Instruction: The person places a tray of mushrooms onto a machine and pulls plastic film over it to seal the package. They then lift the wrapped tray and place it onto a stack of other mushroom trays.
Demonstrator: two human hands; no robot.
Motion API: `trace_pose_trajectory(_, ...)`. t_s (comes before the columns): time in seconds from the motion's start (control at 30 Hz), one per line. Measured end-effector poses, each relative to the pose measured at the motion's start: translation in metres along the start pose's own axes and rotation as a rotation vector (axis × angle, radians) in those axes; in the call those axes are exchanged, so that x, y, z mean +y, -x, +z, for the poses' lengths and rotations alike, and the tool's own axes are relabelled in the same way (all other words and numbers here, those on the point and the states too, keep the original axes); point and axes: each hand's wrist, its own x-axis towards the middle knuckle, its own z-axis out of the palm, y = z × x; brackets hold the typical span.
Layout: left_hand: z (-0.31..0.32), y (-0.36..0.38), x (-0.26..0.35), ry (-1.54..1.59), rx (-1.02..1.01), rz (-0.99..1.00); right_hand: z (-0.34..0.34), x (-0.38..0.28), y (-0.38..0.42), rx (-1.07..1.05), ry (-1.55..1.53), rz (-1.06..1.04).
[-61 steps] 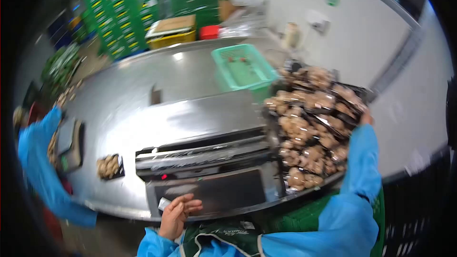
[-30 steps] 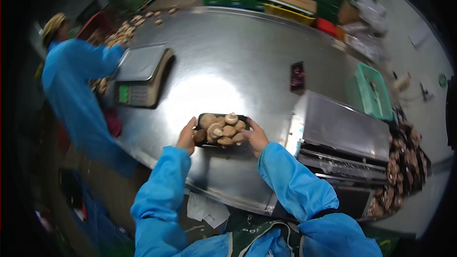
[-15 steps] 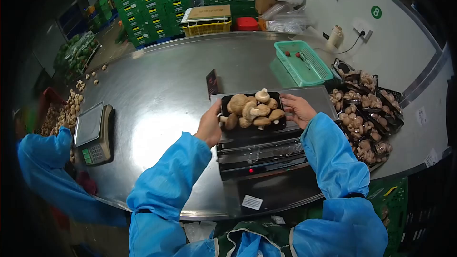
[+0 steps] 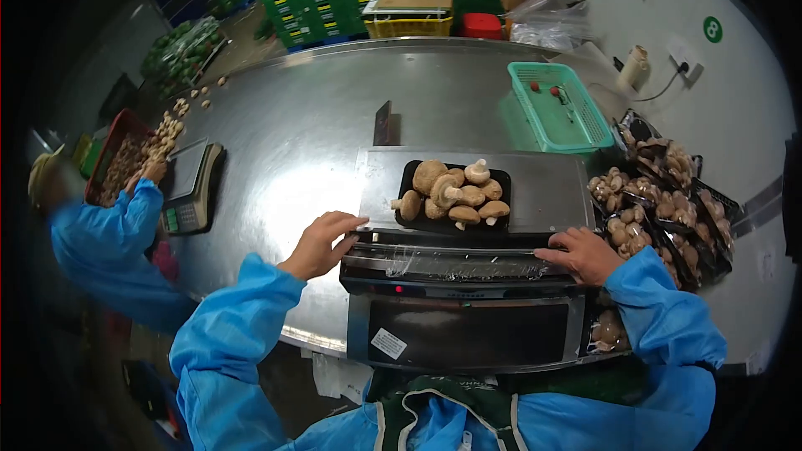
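A black tray of brown mushrooms (image 4: 455, 192) rests on the metal top of a wrapping machine (image 4: 468, 326). My left hand (image 4: 324, 242) is at the left end of the machine's film slot, fingers bent and apart, with the thumb near the film's edge. At the right end, my right hand (image 4: 581, 254) lies with its fingertips on the edge of the clear film (image 4: 459, 264). Whether the fingertips pinch the film is too small to make out. Neither hand touches the tray.
A green basket (image 4: 561, 108) stands behind to the right, near wrapped mushroom packs (image 4: 660, 200). On the left are a scale (image 4: 192, 188), loose mushrooms, a red crate (image 4: 109, 154) and a co-worker in blue sleeves (image 4: 109, 225). A dark upright plate (image 4: 383, 124) stands behind the machine.
Both hands have let go of the mushroom tray and moved down toward the film slot, farther apart. The tray now sits on the machine top. The view has shifted, and the co-worker's head now shows.
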Motion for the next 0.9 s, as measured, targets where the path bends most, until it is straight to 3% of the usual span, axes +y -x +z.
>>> trace_pose_trajectory(0.03,0.004,-0.005,-0.001,0.100,0.020,-0.010,0.004,0.005,-0.003,0.003,-0.006,-0.018)
trace_pose_trajectory(0.13,0.019,-0.051,0.010,0.875,0.176,-0.548,0.017,0.017,-0.022,0.185,-0.048,-0.005)
trace_pose_trajectory(0.2,0.030,-0.070,0.020,1.038,0.070,-0.571,0.017,0.014,-0.038,0.348,-0.588,0.367)
trace_pose_trajectory(0.23,0.031,-0.075,0.034,1.064,-0.017,-0.586,0.021,0.016,-0.043,0.409,-0.674,0.421)
trace_pose_trajectory(0.37,0.043,-0.068,0.045,1.051,-0.118,-0.600,0.027,0.013,-0.041,0.442,-0.760,0.480)
trace_pose_trajectory(0.47,0.036,-0.057,0.052,1.093,-0.113,-0.620,0.014,0.005,-0.026,0.305,-0.675,0.500)
trace_pose_trajectory(0.53,0.025,-0.046,0.045,0.731,-0.033,-0.446,0.019,0.014,-0.010,0.258,-0.194,0.104)
trace_pose_trajectory(0.57,0.023,-0.033,0.030,0.450,0.082,-0.241,0.012,0.011,-0.002,0.115,-0.061,0.079)
trace_pose_trajectory(0.6,0.011,-0.022,0.024,0.080,0.103,0.055,0.008,0.008,0.001,0.114,-0.057,0.077)
trace_pose_trajectory(0.67,0.001,-0.006,0.015,-0.315,-0.108,0.331,0.007,0.003,0.000,-0.013,0.135,-0.029)
trace_pose_trajectory(0.7,0.002,-0.005,0.015,-0.314,-0.107,0.327,0.014,0.007,-0.005,0.002,0.199,-0.098)
trace_pose_trajectory(0.73,0.004,-0.006,0.015,-0.423,-0.185,0.485,0.020,0.008,-0.009,0.000,0.198,-0.103)
trace_pose_trajectory(0.77,0.008,-0.009,0.016,-0.532,-0.262,0.646,0.023,0.009,-0.016,-0.023,0.115,-0.131)
trace_pose_trajectory(0.8,0.014,-0.014,0.016,-0.533,-0.256,0.649,0.027,0.010,-0.024,-0.045,0.035,-0.157)
trace_pose_trajectory(0.83,0.022,-0.026,0.017,-0.516,-0.292,0.663,0.046,0.005,-0.033,0.156,-0.442,-0.011)
trace_pose_trajectory(0.87,0.027,-0.035,0.016,-0.495,-0.337,0.673,0.054,0.005,-0.031,0.291,-0.665,0.110)
trace_pose_trajectory(0.9,0.033,-0.035,0.016,-0.378,-0.316,0.638,0.049,0.000,-0.030,0.324,-1.093,0.351)
